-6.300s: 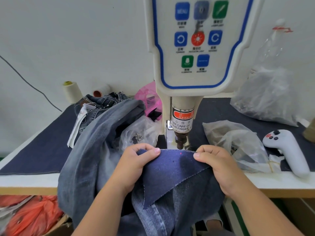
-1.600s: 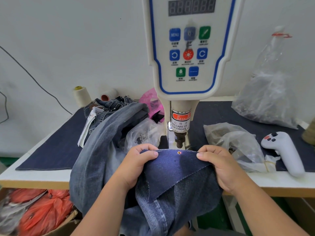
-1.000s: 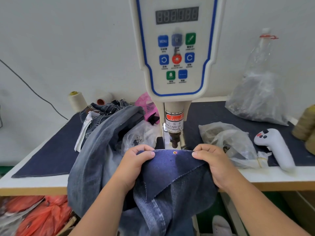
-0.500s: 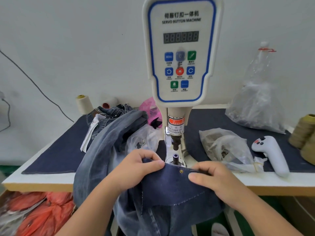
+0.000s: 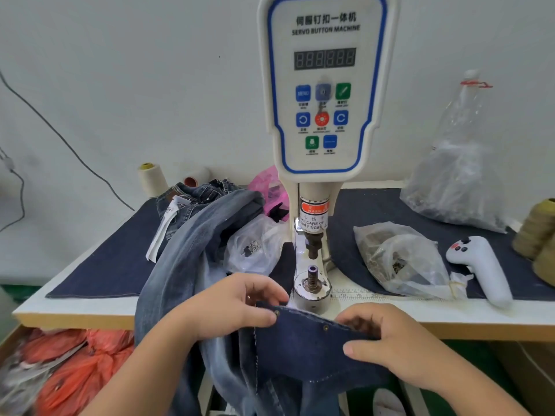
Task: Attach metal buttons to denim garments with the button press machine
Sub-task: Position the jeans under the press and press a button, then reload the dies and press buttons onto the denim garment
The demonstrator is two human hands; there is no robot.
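Button bags (image 5: 399, 259) flanking press (image 5: 312, 283)

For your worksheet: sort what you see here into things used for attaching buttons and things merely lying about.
In use: button press machine, lower die, dark denim piece held by left hand and right hand, bags of metal parts.

Lying about: white handheld controller, thread cones, pink bag.

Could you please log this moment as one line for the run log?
left hand grips denim flap | right hand grips it | flap off press post | button on
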